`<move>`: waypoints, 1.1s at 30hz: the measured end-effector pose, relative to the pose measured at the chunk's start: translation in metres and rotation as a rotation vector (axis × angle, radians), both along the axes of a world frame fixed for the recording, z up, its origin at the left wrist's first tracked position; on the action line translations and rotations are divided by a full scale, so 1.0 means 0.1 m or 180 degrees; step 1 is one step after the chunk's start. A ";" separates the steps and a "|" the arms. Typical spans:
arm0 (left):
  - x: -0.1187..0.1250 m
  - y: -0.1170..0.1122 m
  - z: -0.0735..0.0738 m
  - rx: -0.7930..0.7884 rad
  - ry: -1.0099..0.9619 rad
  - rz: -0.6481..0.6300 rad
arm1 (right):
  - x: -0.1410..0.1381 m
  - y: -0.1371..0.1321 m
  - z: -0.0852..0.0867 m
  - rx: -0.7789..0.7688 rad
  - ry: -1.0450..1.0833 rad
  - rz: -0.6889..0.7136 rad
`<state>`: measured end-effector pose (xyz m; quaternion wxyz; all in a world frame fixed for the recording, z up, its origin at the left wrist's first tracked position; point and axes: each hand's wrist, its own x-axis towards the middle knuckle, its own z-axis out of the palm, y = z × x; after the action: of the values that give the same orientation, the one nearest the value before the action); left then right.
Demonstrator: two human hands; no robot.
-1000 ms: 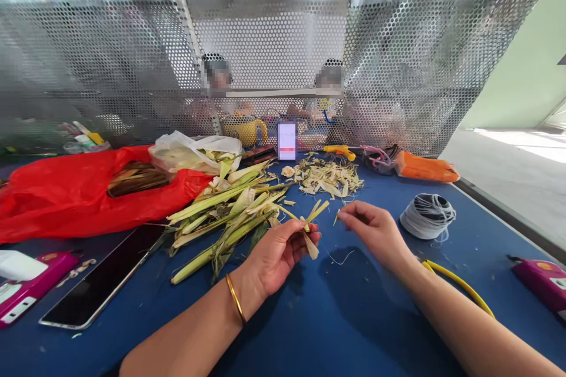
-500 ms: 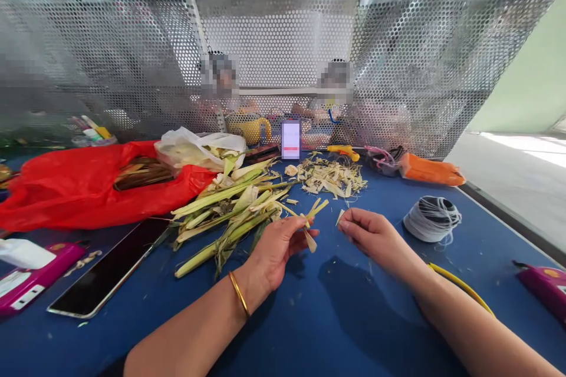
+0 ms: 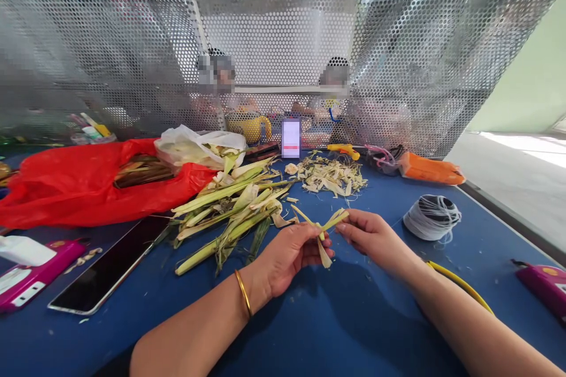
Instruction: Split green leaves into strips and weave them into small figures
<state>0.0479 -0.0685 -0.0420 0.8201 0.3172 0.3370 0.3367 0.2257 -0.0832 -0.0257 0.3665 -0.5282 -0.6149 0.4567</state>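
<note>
The left hand [image 3: 289, 256] is pinching a husk bundle [image 3: 321, 234] above the counter [image 3: 283, 336], near the husk pile [image 3: 230, 212], while the right hand [image 3: 365, 237] is pinching at the end of a strip [image 3: 332, 222]. The person seems to be shaping that strip, probably calling for a steady left hold and gentle right fingers.

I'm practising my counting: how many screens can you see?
2. The lit screen stands upright at the back, before the mesh; the dark screen lies flat at the left, beside the husks. More could be hidden under the red bag.
</note>
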 end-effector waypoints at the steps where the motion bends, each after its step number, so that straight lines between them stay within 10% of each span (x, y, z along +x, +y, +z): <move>1: 0.00 0.00 0.00 0.0035 0.0016 0.0057 | 0.01 0.01 0.00 0.0077 -0.0082 -0.0036; 11: -0.01 0.06 -0.02 0.0590 0.0794 0.0498 | 0.04 -0.05 0.05 0.0877 -0.1197 -0.0178; 19: -0.04 0.00 -0.01 0.1834 0.1732 -0.0514 | 0.08 -0.13 0.09 0.2083 -0.2363 0.0593; 25: -0.08 -0.05 0.09 0.1709 0.0980 -0.1241 | 0.11 -0.02 0.10 0.0960 -0.1267 0.0691; 33: -0.07 0.01 0.12 0.2139 0.1079 0.0104 | -0.05 0.00 0.01 -0.0056 -0.0208 0.0210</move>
<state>0.0413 -0.0677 -0.0304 0.5973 0.6144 0.3437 0.3842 0.2206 -0.0836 -0.0252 0.3262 -0.5255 -0.6397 0.4564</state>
